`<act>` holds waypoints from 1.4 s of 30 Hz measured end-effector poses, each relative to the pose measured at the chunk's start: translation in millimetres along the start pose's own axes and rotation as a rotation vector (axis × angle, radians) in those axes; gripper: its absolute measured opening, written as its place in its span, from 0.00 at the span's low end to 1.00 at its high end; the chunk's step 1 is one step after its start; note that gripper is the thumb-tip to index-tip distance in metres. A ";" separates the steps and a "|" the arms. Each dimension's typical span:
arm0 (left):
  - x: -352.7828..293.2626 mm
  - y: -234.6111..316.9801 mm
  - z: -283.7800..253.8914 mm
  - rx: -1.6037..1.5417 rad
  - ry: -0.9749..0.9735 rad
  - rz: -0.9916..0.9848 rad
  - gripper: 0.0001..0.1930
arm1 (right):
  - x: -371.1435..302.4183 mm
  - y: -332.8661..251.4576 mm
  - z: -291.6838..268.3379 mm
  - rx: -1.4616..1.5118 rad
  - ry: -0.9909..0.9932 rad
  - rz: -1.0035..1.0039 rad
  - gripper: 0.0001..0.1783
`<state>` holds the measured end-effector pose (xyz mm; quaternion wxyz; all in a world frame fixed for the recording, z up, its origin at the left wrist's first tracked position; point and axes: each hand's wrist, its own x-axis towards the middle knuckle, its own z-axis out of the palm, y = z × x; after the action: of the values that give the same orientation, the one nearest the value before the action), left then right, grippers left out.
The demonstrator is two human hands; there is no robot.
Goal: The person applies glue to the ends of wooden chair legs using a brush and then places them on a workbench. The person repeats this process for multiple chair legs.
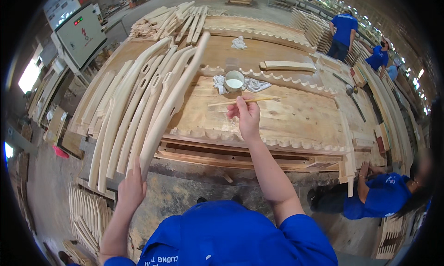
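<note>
In my right hand (pixel 247 116) a thin, pale wooden stick (pixel 266 99) is pinched between thumb and fingers, lying roughly level above the bench. Just beyond it stands a round cup (pixel 234 80) with whitish contents, on a crumpled white cloth (pixel 256 85). My left hand (pixel 132 188) grips the near end of a long curved wooden piece (pixel 159 120), its index finger stretched along the wood. That piece lies at the right side of a row of similar curved pieces (pixel 121 111), some with oblong slots. The undersides of my left fingers are hidden.
Scalloped wooden rails (pixel 277 143) cross the plywood bench (pixel 217 111). Farther back lie a short wooden piece (pixel 289 65), a white rag (pixel 239 42) and stacked wood (pixel 162 23). A hammer-like tool (pixel 355 97) rests at right. A co-worker (pixel 381 194) is at the bench's right; others stand behind.
</note>
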<state>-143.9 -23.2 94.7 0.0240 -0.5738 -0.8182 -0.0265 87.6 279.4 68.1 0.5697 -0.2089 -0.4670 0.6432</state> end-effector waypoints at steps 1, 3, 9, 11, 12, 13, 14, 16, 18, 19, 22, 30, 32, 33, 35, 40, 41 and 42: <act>2.3 -2.6 -7.6 0.074 -0.097 -0.065 0.39 | -4.1 -2.7 -2.6 -0.016 -0.012 -0.002 0.09; 17.9 5.0 -37.5 0.164 -0.160 -0.125 0.39 | -5.4 -10.6 -8.9 -0.056 -0.028 -0.019 0.08; 11.2 36.1 -37.9 0.081 -0.241 -0.018 0.37 | -4.9 -28.9 -27.4 -0.013 -0.020 -0.002 0.08; 19.9 44.2 -53.6 0.036 -0.274 -0.140 0.35 | -9.9 -32.4 -33.8 -0.038 -0.045 0.000 0.08; 26.2 43.4 -46.9 0.011 -0.275 -0.166 0.35 | -1.4 -34.6 -35.1 -0.032 -0.037 -0.003 0.08; 23.1 41.5 -33.8 -0.015 -0.286 -0.207 0.35 | -2.4 -34.4 -35.0 -0.023 -0.036 0.010 0.08; 1.6 37.2 3.5 0.036 -0.180 -0.169 0.35 | -4.0 -32.3 -29.5 -0.021 -0.021 0.039 0.08; -4.8 33.0 8.9 -0.048 -0.091 -0.210 0.33 | -8.3 -31.6 -28.1 0.039 -0.097 0.039 0.08; -17.4 37.3 17.6 -0.314 -0.079 -0.293 0.30 | -14.6 -31.9 -38.0 0.046 -0.099 0.072 0.08; -25.0 40.3 21.8 -0.530 -0.083 -0.370 0.28 | -16.1 -32.5 -41.8 0.044 -0.091 0.090 0.08; -27.3 57.5 23.2 -0.828 0.007 -0.491 0.23 | -15.3 -32.6 -61.0 0.038 -0.077 0.063 0.07; -17.3 44.6 16.8 -0.994 -0.136 -0.505 0.40 | -13.0 -37.8 -61.9 0.090 -0.147 0.158 0.06; -5.8 31.9 33.2 -1.079 -0.164 -0.462 0.33 | -15.3 -47.6 -57.3 0.057 -0.174 0.131 0.07; 1.6 25.5 38.4 -1.121 -0.182 -0.447 0.30 | -16.1 -51.4 -57.2 0.040 -0.188 0.125 0.08; 20.8 39.4 22.6 -1.082 -0.254 -0.497 0.30 | -18.9 -54.1 -59.6 0.009 -0.178 0.138 0.08; 23.8 10.5 35.7 -0.275 0.125 -0.216 0.18 | -35.1 -56.6 -70.5 -0.056 -0.194 0.182 0.09; 25.7 28.2 10.3 -0.207 0.135 -0.221 0.19 | -37.6 -51.7 -79.6 -0.112 -0.126 0.216 0.08; 23.6 43.5 -17.0 -0.139 0.136 -0.256 0.20 | -41.8 -47.9 -87.8 -0.171 -0.082 0.264 0.08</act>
<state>-110.9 12.5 114.0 0.0361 -0.4621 -0.8773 -0.1245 194.7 268.4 55.4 0.4408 -0.2896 -0.5114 0.6784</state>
